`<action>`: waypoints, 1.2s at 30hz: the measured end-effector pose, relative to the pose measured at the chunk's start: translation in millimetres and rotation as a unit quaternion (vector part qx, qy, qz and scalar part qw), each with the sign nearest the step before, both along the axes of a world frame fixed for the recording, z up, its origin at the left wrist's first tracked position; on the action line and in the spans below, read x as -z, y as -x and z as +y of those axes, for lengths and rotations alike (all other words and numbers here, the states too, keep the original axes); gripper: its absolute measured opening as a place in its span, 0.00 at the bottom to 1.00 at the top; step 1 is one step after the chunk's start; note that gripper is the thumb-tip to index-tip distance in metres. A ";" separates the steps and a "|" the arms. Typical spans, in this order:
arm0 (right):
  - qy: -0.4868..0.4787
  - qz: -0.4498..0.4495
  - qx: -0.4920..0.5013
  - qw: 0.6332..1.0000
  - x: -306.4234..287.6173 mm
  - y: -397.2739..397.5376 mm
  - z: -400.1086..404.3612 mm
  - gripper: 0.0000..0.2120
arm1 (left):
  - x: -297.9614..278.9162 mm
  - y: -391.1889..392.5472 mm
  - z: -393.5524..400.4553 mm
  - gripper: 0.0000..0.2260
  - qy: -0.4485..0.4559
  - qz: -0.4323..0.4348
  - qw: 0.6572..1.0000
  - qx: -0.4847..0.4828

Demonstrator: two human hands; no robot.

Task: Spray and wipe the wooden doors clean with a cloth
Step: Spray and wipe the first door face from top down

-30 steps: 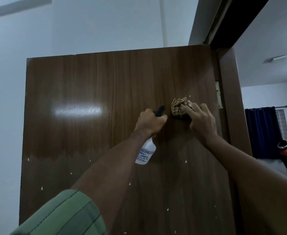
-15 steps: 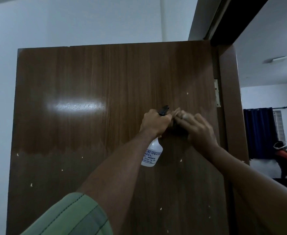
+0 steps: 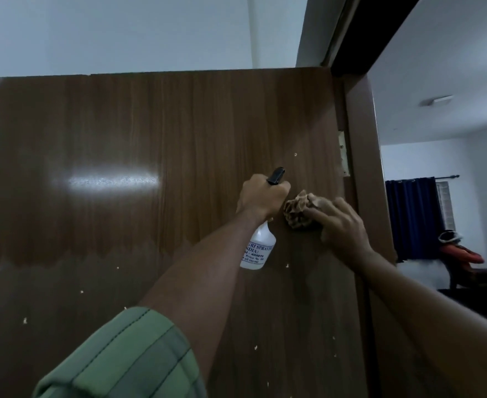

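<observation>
door (image 3: 156,156) stands open. right hand (image 3: 341,225) presses bunched cloth (image 3: 299,212) on it near hinge side. left hand (image 3: 261,196) grips spray bottle (image 3: 258,248). pale specks lower down, so lots left, i think.

The right hand (image 3: 341,225) has drawn apart from the left hand (image 3: 261,198), sliding the cloth (image 3: 298,211) seemingly slightly rightward into view.

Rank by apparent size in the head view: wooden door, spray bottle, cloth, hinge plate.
1. wooden door, by far.
2. spray bottle, partly hidden by the left hand.
3. cloth, bunched under the right hand; close to the bottle.
4. hinge plate.
</observation>
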State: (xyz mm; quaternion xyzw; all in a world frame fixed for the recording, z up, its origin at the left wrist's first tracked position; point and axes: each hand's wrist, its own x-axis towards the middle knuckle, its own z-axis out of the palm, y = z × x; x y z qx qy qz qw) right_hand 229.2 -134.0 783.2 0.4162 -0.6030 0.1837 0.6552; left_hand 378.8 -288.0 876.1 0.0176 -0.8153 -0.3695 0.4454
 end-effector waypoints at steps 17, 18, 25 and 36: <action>0.171 -0.196 0.016 0.966 -64.3 -6.7 2.1 0.23 | 9.3 6.7 4.2 0.16 0.056 -0.030 0.998 0.014; 0.179 -0.200 0.014 0.963 -70.2 -7.8 -0.1 0.23 | 11.2 7.0 2.5 0.16 0.056 -0.033 0.998 0.016; 0.140 -0.168 0.031 0.975 61.6 -6.3 -4.3 0.20 | 50.1 11.7 -3.1 0.14 0.053 -0.060 0.997 -0.001; 0.149 -0.193 0.022 0.970 93.6 -12.9 -6.9 0.16 | 99.4 16.5 2.5 0.11 0.077 -0.097 0.992 0.030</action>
